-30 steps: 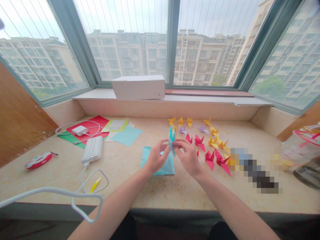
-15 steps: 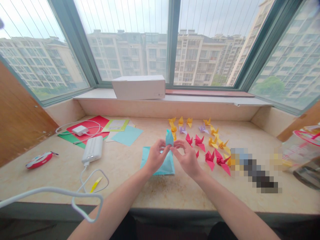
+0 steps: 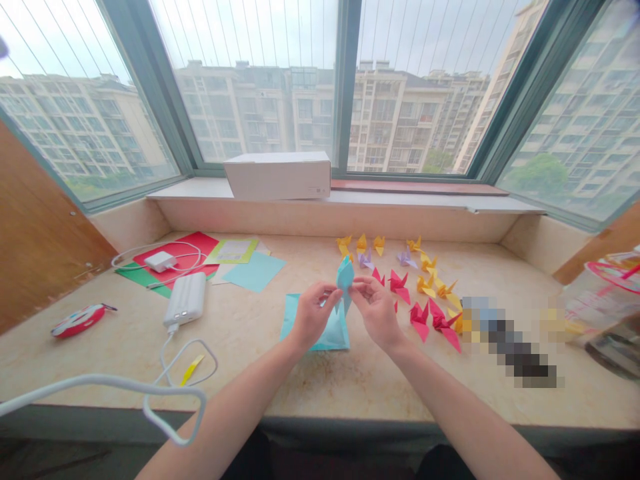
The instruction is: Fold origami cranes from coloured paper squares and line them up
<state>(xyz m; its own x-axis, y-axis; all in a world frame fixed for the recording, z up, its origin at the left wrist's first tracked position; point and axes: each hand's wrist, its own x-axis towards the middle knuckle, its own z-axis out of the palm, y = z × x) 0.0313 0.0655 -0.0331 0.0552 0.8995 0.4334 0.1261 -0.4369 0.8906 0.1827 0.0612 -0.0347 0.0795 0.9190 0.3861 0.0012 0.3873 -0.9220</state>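
Note:
Between my two hands is a light-blue folded origami paper (image 3: 345,273), narrow and held upright above the counter. My left hand (image 3: 316,310) pinches its left side with thumb and fingers. On the other side my right hand (image 3: 375,310) has closed its fingertips on the right edge. Below them a flat light-blue packet (image 3: 333,333) lies on the counter, partly covered by the left hand. Just beyond the right hand stand several folded paper cranes, among them a red crane (image 3: 399,285), a yellow crane (image 3: 427,286) and a purple crane (image 3: 407,258).
Coloured paper sheets (image 3: 256,270), a white power bank (image 3: 185,299) with cables and a red-and-white cutter (image 3: 83,321) lie to the left. A white box (image 3: 278,179) rests on the sill. At the far right stands a clear plastic cup (image 3: 610,300).
The blue folded paper has shifted slightly right and turned, and more of its lower part shows between my hands. Both hands still hold it.

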